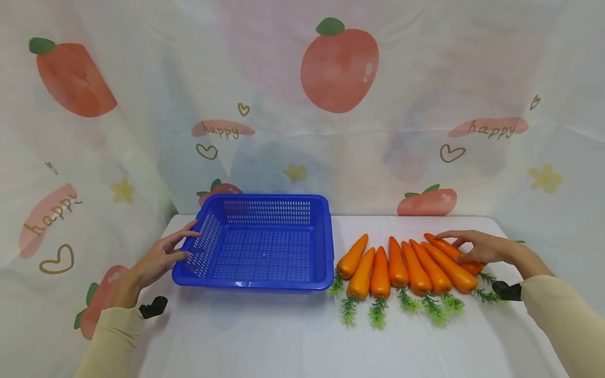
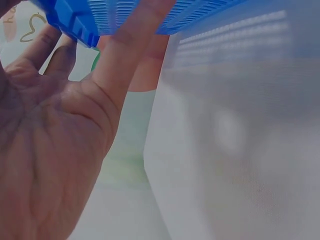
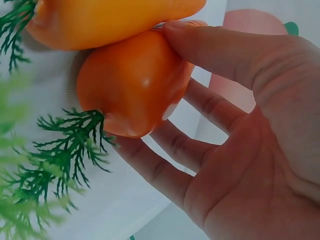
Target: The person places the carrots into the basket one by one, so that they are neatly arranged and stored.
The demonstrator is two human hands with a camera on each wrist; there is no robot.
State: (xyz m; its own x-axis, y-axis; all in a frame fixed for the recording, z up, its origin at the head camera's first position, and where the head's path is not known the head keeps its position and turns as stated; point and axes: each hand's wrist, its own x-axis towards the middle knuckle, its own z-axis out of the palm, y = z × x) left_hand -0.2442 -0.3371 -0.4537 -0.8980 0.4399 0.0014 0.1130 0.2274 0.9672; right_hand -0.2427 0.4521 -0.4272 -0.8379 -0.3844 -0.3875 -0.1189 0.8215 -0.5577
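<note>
A blue plastic basket (image 1: 252, 286) with slotted walls stands on the white table, nothing inside it. At its left side my left hand (image 1: 158, 261) holds the rim, fingers over the edge and thumb lower down; in the left wrist view the thumb crosses the slotted wall, fingertips partly hidden. To the basket's right, several orange carrots (image 1: 417, 273) with green tops lie in a row, tips pointing away. My right hand (image 1: 484, 247) grips the rightmost carrot (image 3: 135, 82), thumb on one side and fingers on the other. That carrot touches its neighbour (image 3: 110, 20).
The white table (image 1: 283, 341) reaches forward to a fabric backdrop (image 1: 368, 157) printed with fruit, hearts and flowers. More of this cloth hangs at the left. Leafy carrot tops (image 1: 378, 313) stick out toward the front of the table.
</note>
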